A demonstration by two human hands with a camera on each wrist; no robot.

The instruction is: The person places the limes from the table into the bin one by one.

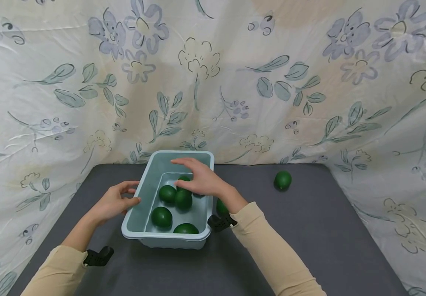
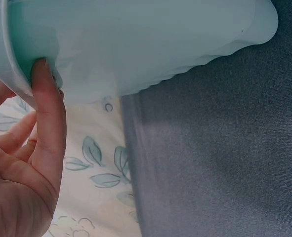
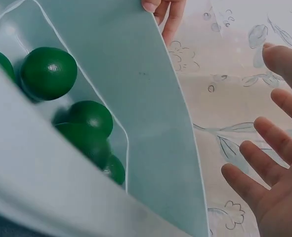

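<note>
A light blue-green plastic bin (image 1: 172, 241) stands on the dark table, with several glossy, round green fruits (image 1: 161, 217) lying on its floor. My left hand (image 1: 115, 200) holds the bin's left rim, its thumb over the edge and fingers tucked under the lip; in the left wrist view one finger (image 2: 49, 111) lies against the outer wall. Above the far right part of the bin, my right hand (image 1: 202, 179) hovers with spread fingers and an empty palm. The right wrist view shows those fingers (image 3: 271, 165) apart from the fruits.
Another green fruit (image 1: 282, 180) lies at the back right of the table (image 1: 290, 230). One more green fruit (image 1: 221, 207) sits just right of the bin, partly hidden by my right forearm. A floral cloth (image 1: 216, 90) hangs behind and around the table.
</note>
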